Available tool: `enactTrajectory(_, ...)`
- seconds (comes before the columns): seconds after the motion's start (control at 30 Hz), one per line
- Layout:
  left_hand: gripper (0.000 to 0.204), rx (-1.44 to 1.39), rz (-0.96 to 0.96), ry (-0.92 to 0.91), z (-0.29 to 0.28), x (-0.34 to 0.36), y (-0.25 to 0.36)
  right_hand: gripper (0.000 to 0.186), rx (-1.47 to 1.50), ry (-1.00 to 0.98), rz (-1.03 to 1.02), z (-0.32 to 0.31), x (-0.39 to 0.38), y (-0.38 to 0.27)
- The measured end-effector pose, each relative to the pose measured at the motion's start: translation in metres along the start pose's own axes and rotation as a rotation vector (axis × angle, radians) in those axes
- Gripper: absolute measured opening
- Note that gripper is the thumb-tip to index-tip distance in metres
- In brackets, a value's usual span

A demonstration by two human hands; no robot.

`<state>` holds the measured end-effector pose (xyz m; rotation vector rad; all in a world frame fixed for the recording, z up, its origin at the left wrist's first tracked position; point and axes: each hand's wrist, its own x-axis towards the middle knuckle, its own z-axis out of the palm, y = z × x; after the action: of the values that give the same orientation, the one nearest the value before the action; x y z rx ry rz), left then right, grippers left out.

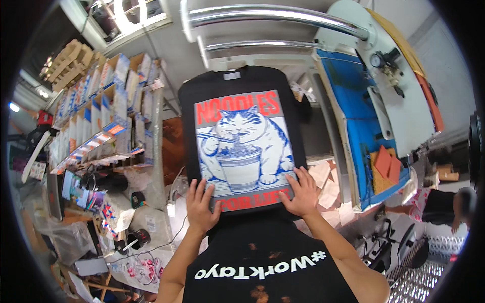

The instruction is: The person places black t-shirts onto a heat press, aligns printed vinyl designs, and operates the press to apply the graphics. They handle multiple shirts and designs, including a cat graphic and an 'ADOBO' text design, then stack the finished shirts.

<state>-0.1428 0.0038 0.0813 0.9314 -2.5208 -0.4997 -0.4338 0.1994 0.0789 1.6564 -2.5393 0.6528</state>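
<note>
A black T-shirt [292, 103] lies flat in front of me, its collar at the far end. On its front is a large print [240, 151] of a blue-and-white cat eating from a cup with chopsticks, with red lettering above and below. My left hand [202, 204] rests with fingers spread on the lower left of the shirt, touching the print's edge. At the lower right, my right hand [301, 194] lies the same way, fingers apart and thumb on the print. Neither hand grips anything. Whatever supports the shirt is hidden beneath it.
Chrome bars [273, 15] of a machine frame cross beyond the shirt. To the right stands a screen frame with a blue surface [348, 101], and a pressure gauge [376, 60] sits beside it. Cardboard organizers [101, 113] fill the left, above a dark mug [137, 237]. Another person [439, 207] is far right.
</note>
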Motion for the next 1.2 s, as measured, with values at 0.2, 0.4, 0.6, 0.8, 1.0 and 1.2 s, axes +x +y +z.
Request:
enactTrajectory(0.2, 0.037, 0.055, -0.060, -0.088, -0.021, 0.026, 0.013, 0.038, 0.071, -0.009, 0.088, -0.013, 0.034, 0.006)
enactTrajectory(0.4, 0.026, -0.835, -0.550, 0.199, 0.023, 0.112, -0.136, 0.043, 1.020, -0.022, 0.989, 0.045, 0.133, 0.106)
enactTrajectory(0.6, 0.048, -1.732, -0.959, -0.170, 0.054, 0.156, -0.159, 0.046, 1.743, -0.249, 1.072, 0.074, 0.177, 0.132)
enactTrajectory(0.8, 0.024, -1.578, -0.839, 0.103, 0.037, 0.169, -0.197, 0.028, 1.629, 0.000, 0.937, 0.059, 0.204, 0.166)
enactTrajectory(1.0, 0.040, -1.291, -0.544, 0.190, 0.014, 0.155, -0.242, 0.049, 1.386, 0.090, 0.811, 0.040, 0.200, 0.167)
enactTrajectory(1.2, 0.072, -1.020, -0.499, 0.021, -0.025, 0.156, -0.205, 0.067, 1.355, 0.126, 0.748, 0.032, 0.194, 0.164)
